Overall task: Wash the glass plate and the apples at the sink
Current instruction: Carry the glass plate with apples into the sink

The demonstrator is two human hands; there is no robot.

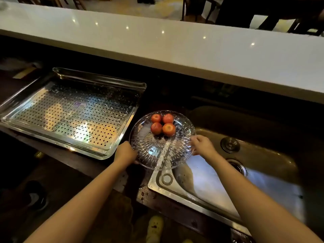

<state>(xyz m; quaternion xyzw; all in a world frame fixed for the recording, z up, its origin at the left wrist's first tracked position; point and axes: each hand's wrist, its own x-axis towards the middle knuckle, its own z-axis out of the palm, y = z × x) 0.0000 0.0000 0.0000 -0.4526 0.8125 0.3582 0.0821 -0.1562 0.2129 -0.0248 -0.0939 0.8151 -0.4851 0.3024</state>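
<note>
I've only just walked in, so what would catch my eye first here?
Four red apples cluster on the far side of a sparkling glass plate, mid-picture at the left edge of the sink. The left hand and right hand grip the plate's opposite rims. A shiny perforated steel tray sits to the left.

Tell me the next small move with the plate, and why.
Probably shift the glass plate right, over the sink: left hand and right hand hold its rim, the apples sit on it, and it overlaps only the sink's left corner.
</note>
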